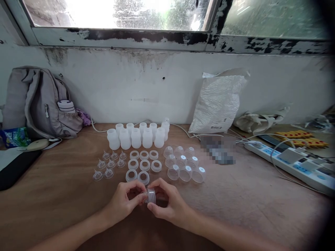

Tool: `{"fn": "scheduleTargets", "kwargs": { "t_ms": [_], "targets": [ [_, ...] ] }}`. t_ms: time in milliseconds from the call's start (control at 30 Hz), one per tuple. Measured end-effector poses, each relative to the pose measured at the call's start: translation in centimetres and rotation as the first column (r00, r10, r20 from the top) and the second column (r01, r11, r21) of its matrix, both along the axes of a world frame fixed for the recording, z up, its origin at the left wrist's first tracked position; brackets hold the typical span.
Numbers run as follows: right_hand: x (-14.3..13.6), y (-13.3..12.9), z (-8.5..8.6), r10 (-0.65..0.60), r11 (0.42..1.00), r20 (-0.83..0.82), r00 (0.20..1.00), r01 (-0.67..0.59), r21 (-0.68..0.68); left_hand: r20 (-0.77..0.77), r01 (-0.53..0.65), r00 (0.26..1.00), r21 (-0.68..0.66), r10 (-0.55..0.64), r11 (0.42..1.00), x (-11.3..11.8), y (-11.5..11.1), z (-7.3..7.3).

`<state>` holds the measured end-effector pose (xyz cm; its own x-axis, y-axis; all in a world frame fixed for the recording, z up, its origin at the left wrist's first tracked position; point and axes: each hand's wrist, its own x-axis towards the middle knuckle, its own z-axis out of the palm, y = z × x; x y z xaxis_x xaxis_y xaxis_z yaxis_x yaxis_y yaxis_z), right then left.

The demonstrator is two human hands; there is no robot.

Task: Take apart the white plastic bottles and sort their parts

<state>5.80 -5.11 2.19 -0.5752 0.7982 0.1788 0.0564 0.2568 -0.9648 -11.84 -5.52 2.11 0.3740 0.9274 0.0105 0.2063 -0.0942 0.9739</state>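
Near the table's front edge, my right hand (170, 204) grips a clear ribbed bottle collar (151, 196) by its rim, between thumb and fingers. From the left, my left hand (129, 199) pinches a clear bottle nipple at the collar's side; fingertips mostly hide it, and how far it sits in the ring I cannot tell. Just beyond my hands lie several loose collars (131, 175) in rows. Several clear nipples (98, 175) stand to their left, and clear domed caps (185, 173) to their right. White bottles (136, 138) stand behind in two rows.
A grey backpack (39, 101) leans at the back left, with a black flat item (18, 170) in front. A white padded bag (217, 103) stands against the wall. On the right lie a power strip (295, 165), cables and a yellow item (303, 137).
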Motion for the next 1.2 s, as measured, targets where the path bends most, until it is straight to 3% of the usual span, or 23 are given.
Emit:
{"fn": "scheduleTargets", "kwargs": {
  "t_ms": [333,600,667,733,833,933,1000,1067,1200],
  "targets": [
    [0.4,-0.1,0.1,0.046,0.993,-0.065,0.997,-0.053,-0.104,0.169,0.073,0.985,-0.151,-0.047,0.986,-0.1,0.5,0.0],
    [0.9,0.3,-0.1,0.004,0.991,-0.105,0.994,-0.018,-0.132,0.276,0.105,0.960,-0.230,-0.039,0.967,-0.5,0.9,-0.2],
    [1.1,0.5,0.0,-0.049,0.997,-0.042,0.998,0.046,-0.057,0.283,0.110,0.958,-0.221,-0.044,0.969,-0.7,0.9,-0.3],
    [1.3,0.8,0.1,-0.129,0.987,0.083,0.988,0.120,0.107,0.254,0.089,0.966,-0.171,-0.043,0.981,-0.8,0.8,-0.3],
    [1.6,1.1,-0.3,-0.251,0.921,0.219,0.943,0.162,0.356,0.127,0.042,0.991,-0.036,-0.037,0.998,-0.8,0.3,0.1],
    [1.8,1.4,-1.1,-0.308,0.865,0.262,0.915,0.155,0.478,-0.052,0.055,0.997,0.144,-0.048,0.988,-0.8,-0.2,0.8],
    [1.8,1.5,-1.7,-0.334,0.830,0.301,0.893,0.127,0.543,-0.155,0.074,0.988,0.316,-0.026,0.946,-1.1,-0.2,1.3],
    [1.8,1.5,-2.0,-0.366,0.794,0.345,0.865,0.096,0.601,-0.246,0.118,0.969,0.492,0.007,0.863,-1.6,0.2,1.4],
    [1.7,1.5,-2.0,-0.429,0.740,0.398,0.811,0.064,0.669,-0.418,0.251,0.897,0.750,0.145,0.612,-3.4,2.0,1.0]
  ]
}}
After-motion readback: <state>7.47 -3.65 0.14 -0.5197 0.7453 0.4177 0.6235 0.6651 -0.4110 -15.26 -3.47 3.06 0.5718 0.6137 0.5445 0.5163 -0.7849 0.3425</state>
